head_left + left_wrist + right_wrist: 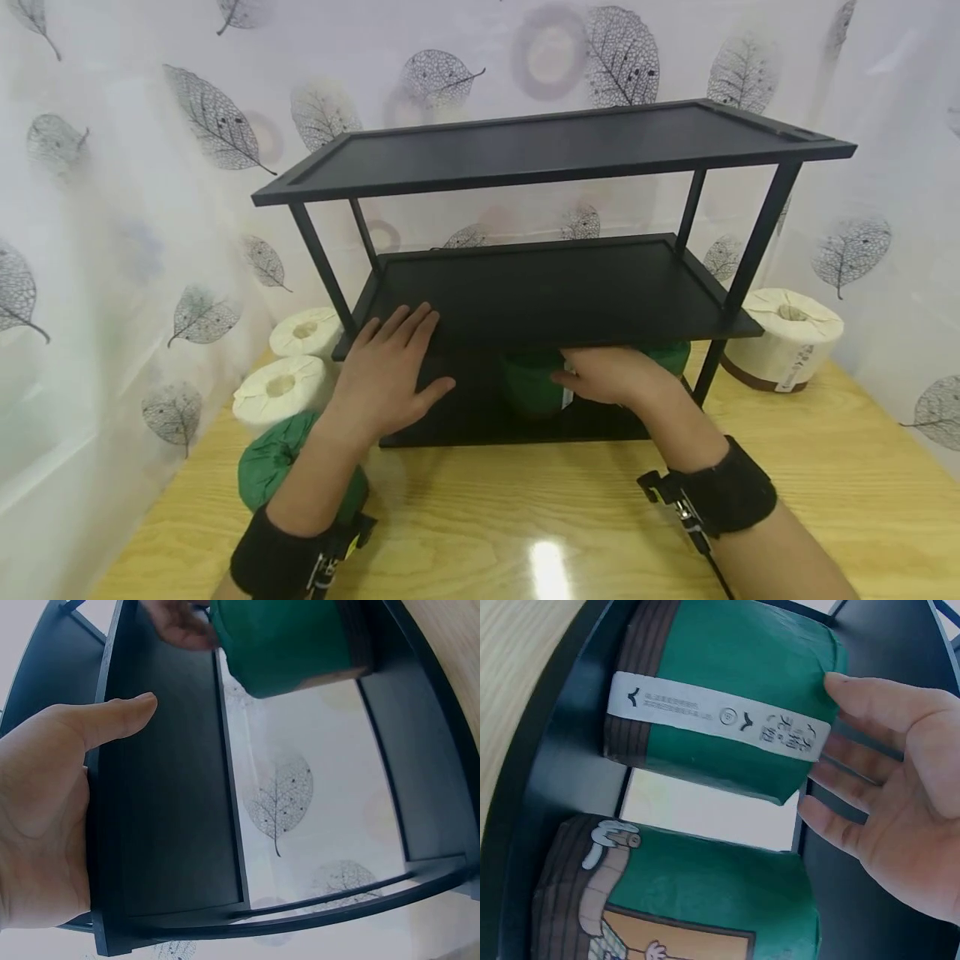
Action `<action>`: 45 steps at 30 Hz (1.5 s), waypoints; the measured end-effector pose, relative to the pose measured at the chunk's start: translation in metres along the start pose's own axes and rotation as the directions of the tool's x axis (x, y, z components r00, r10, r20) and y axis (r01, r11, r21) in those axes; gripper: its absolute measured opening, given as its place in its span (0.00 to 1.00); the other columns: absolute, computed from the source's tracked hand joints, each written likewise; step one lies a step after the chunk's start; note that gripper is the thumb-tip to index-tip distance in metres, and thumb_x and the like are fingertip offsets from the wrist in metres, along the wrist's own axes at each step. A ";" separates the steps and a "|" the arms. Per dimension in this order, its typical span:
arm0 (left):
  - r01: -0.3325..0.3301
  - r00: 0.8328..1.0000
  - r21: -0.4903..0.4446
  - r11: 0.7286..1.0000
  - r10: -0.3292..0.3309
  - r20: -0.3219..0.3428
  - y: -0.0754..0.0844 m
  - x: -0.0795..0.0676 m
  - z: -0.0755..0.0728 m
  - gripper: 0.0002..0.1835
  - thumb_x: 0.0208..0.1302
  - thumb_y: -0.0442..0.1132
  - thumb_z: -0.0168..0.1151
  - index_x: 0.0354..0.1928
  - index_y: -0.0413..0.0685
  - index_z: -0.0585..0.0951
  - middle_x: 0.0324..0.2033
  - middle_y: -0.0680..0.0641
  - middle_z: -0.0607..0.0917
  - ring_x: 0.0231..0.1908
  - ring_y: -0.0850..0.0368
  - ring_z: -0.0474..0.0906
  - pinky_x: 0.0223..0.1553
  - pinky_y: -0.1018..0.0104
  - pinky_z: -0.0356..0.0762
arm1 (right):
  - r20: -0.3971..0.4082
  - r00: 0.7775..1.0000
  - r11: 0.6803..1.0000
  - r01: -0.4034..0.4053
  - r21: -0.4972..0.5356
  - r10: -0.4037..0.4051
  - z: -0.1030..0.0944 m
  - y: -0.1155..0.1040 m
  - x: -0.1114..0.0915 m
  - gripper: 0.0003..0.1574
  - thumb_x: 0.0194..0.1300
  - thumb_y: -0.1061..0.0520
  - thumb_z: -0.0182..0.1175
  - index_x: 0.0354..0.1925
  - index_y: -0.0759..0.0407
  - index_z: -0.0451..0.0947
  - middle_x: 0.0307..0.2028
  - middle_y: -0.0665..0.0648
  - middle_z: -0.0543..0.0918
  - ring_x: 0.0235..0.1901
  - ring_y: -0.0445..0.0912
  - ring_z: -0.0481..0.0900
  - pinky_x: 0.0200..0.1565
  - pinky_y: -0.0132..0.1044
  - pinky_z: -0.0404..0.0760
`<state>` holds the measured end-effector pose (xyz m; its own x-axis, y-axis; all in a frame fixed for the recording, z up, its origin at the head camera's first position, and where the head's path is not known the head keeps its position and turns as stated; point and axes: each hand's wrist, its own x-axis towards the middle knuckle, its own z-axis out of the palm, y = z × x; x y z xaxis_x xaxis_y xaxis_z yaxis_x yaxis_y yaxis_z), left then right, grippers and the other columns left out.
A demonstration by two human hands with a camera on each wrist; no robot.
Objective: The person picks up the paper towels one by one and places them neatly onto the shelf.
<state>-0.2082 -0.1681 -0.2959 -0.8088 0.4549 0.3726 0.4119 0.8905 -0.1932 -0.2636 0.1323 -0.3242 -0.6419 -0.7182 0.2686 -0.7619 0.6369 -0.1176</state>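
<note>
My left hand (386, 375) rests on the front left edge of the black rack's middle shelf (540, 292), fingers straight and thumb spread. Under that shelf, my right hand (611, 371) reaches to a green-wrapped paper roll (528, 383) standing on the bottom shelf. In the right wrist view, thumb and extended fingertips touch the top end of this roll (742, 645), which has a brown base band and a white label strip. Beside it stands a second green roll (705, 877) with a printed picture. The left wrist view shows the first roll (292, 645) near the right fingers.
Two cream-wrapped rolls (281, 387) stand left of the rack, with another green roll (273, 458) in front, partly behind my left forearm. A further cream roll (787, 337) stands at the right. The rack's top shelf (547, 150) overhangs; posts hold its corners on the wooden table (465, 525).
</note>
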 end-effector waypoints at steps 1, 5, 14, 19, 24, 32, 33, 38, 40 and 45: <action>0.002 1.000 -0.003 1.000 -0.002 0.001 0.000 0.000 0.000 0.45 0.57 0.67 0.51 0.69 0.45 0.58 0.68 0.43 0.60 0.66 0.45 0.53 0.62 0.43 0.56 | 0.008 1.000 1.000 -0.013 -0.005 0.013 0.001 0.000 0.000 0.51 0.59 0.50 0.61 0.72 0.54 0.44 0.70 0.63 0.48 0.67 0.56 0.50 0.62 0.54 0.61; 0.001 1.000 -0.009 1.000 -0.001 0.000 0.000 0.000 0.002 0.45 0.58 0.68 0.51 0.69 0.45 0.58 0.68 0.43 0.60 0.66 0.45 0.53 0.62 0.43 0.56 | 0.051 0.999 1.000 -0.008 -0.004 0.008 0.006 0.000 0.004 0.46 0.62 0.53 0.57 0.72 0.50 0.45 0.70 0.61 0.50 0.66 0.56 0.51 0.61 0.54 0.62; 0.001 1.000 0.008 1.000 -0.001 -0.009 -0.002 0.002 0.001 0.45 0.57 0.68 0.51 0.69 0.45 0.58 0.67 0.43 0.60 0.66 0.44 0.54 0.62 0.43 0.58 | 0.071 0.997 0.999 0.015 0.037 -0.018 0.008 0.000 0.008 0.35 0.65 0.65 0.43 0.69 0.53 0.55 0.67 0.61 0.58 0.65 0.56 0.56 0.61 0.53 0.63; 0.008 1.000 0.011 1.000 -0.008 -0.005 -0.003 0.002 0.001 0.45 0.57 0.67 0.51 0.68 0.44 0.58 0.67 0.43 0.61 0.66 0.44 0.53 0.61 0.43 0.58 | 0.057 0.998 0.996 0.033 0.078 -0.038 0.007 0.004 0.010 0.31 0.67 0.64 0.43 0.68 0.51 0.59 0.66 0.60 0.61 0.64 0.55 0.58 0.61 0.53 0.64; 0.006 1.000 0.018 1.000 -0.005 -0.012 -0.005 0.001 0.001 0.45 0.57 0.67 0.52 0.68 0.44 0.59 0.67 0.42 0.61 0.65 0.44 0.54 0.61 0.42 0.59 | 0.044 0.999 0.992 -0.027 0.124 0.022 0.008 0.013 0.009 0.29 0.63 0.63 0.53 0.63 0.52 0.67 0.62 0.60 0.67 0.60 0.56 0.64 0.59 0.52 0.67; 0.002 1.000 0.014 1.000 -0.002 -0.006 -0.004 0.001 0.002 0.45 0.57 0.67 0.51 0.68 0.44 0.58 0.67 0.42 0.61 0.65 0.44 0.54 0.61 0.42 0.59 | 0.022 0.998 0.989 -0.067 0.133 0.064 0.009 0.016 0.006 0.27 0.62 0.61 0.55 0.61 0.49 0.70 0.61 0.59 0.69 0.59 0.55 0.66 0.58 0.51 0.67; 0.002 1.000 0.014 1.000 -0.002 -0.009 -0.004 0.001 0.002 0.45 0.57 0.67 0.51 0.68 0.44 0.58 0.67 0.42 0.61 0.65 0.44 0.54 0.61 0.42 0.59 | 0.019 0.998 0.989 -0.068 0.134 0.066 0.009 0.015 0.006 0.27 0.62 0.61 0.55 0.60 0.49 0.70 0.61 0.59 0.69 0.58 0.55 0.66 0.58 0.51 0.67; 0.000 1.000 0.013 1.000 0.000 -0.021 -0.003 0.001 0.002 0.45 0.57 0.67 0.52 0.68 0.44 0.59 0.67 0.42 0.61 0.65 0.44 0.54 0.61 0.42 0.59 | 0.010 0.998 0.992 -0.063 0.106 0.062 0.007 0.012 0.006 0.27 0.61 0.60 0.57 0.60 0.49 0.71 0.61 0.59 0.69 0.58 0.55 0.66 0.58 0.51 0.68; 0.002 1.000 0.016 1.000 -0.002 -0.016 -0.003 0.001 0.002 0.45 0.57 0.67 0.52 0.68 0.44 0.59 0.67 0.42 0.61 0.65 0.44 0.54 0.61 0.42 0.58 | -0.011 0.999 0.997 -0.038 0.069 0.039 0.007 0.011 0.006 0.27 0.61 0.59 0.58 0.60 0.48 0.71 0.61 0.59 0.69 0.59 0.55 0.66 0.58 0.52 0.67; 0.003 1.000 0.017 1.000 -0.003 -0.008 -0.002 0.002 0.002 0.45 0.57 0.67 0.51 0.68 0.44 0.58 0.67 0.42 0.61 0.65 0.44 0.54 0.61 0.42 0.58 | -0.113 0.993 0.999 0.035 -0.033 -0.038 0.011 0.011 0.007 0.30 0.57 0.58 0.62 0.59 0.46 0.72 0.59 0.58 0.71 0.58 0.54 0.67 0.58 0.51 0.68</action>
<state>-0.2114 -0.1690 -0.2965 -0.8067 0.4524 0.3802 0.4025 0.8917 -0.2072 -0.2769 0.1311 -0.3342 -0.5982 -0.7057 0.3797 -0.7805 0.6204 -0.0768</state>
